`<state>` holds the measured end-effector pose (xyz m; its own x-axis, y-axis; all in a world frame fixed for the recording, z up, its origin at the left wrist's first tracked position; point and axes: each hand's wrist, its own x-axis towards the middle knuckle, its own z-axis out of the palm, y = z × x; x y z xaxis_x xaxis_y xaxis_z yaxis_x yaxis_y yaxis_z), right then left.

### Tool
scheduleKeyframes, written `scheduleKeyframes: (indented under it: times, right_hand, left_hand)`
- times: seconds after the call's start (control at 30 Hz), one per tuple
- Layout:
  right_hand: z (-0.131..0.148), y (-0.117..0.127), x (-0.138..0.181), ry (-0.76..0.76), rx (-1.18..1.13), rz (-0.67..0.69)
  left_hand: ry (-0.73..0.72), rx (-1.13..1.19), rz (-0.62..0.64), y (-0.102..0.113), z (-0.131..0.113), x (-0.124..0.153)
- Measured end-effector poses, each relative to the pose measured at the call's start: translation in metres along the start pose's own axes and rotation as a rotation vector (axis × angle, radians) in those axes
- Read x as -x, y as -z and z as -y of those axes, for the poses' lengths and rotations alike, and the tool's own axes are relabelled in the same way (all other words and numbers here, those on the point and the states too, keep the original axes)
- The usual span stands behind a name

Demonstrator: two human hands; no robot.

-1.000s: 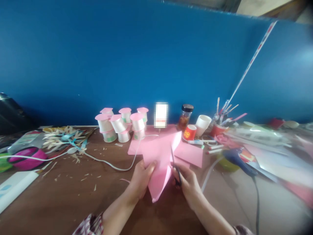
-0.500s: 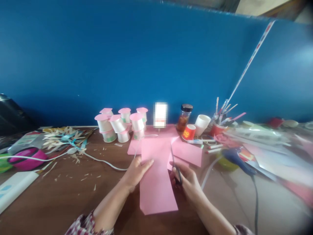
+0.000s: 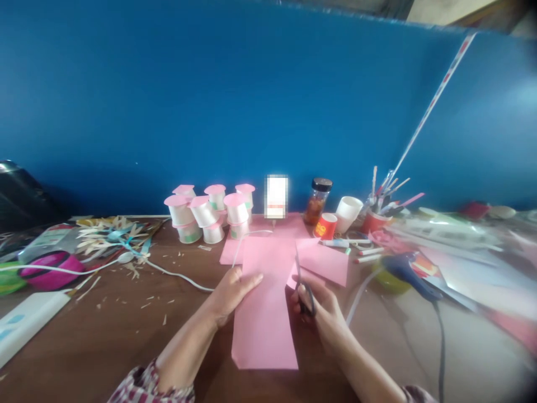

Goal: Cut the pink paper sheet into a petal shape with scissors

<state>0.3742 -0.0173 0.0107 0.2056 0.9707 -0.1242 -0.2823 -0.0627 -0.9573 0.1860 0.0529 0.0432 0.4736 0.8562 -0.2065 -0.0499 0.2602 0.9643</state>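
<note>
My left hand (image 3: 235, 292) grips the left edge of a long sheet of pink paper (image 3: 266, 324), thumb on top and the other fingers hidden beneath. In my right hand (image 3: 321, 308) is a pair of dark-handled scissors (image 3: 308, 296), fingers closed round the handles. The blades point away from me along the sheet's right edge, near its far end. Other pink paper (image 3: 323, 260) lies behind and to the right of the held sheet.
Stacked white paper cups (image 3: 180, 212) with pink tops stand at the back left. A dark-lidded jar (image 3: 319, 201), a red cup (image 3: 325, 226) and a glue gun (image 3: 413, 274) are on the right. A white cable (image 3: 180, 275) and a power strip (image 3: 33, 322) lie left.
The near end of the pink sheet has swung slightly to the left. My right hand keeps the scissors at its right edge, and my left hand has barely moved.
</note>
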Motion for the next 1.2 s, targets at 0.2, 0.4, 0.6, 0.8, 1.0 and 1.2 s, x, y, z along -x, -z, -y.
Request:
scheduleKeyframes:
  times: [0.2, 0.4, 0.6, 0.8, 1.0, 1.2]
  right_hand:
    - [-0.0003, 0.0012, 0.0001, 0.006, 0.024, 0.010]
    - [0.0020, 0.0002, 0.0009, 0.028, 0.041, -0.007]
    - [0.0053, -0.0042, 0.0022, 0.037, 0.063, -0.040]
    - [0.0040, -0.0029, 0.0014, 0.002, 0.051, -0.027]
    - [0.0027, -0.0007, 0.0025, 0.000, 0.024, -0.014]
    - [0.0048, -0.0008, 0.0040, -0.003, 0.021, 0.007]
  left_hand:
    - [0.004, -0.024, 0.023, 0.0001, 0.0007, -0.0004]
    - [0.015, -0.018, 0.039, 0.0008, 0.0000, -0.0002]
    - [0.015, -0.016, 0.040, 0.0009, 0.0016, -0.0012]
    - [0.002, 0.019, 0.040, 0.0011, 0.0032, -0.0019]
    - [0.009, 0.013, 0.068, 0.0009, 0.0016, -0.0008]
    - [0.050, 0.045, 0.091, 0.0080, -0.0044, 0.0001]
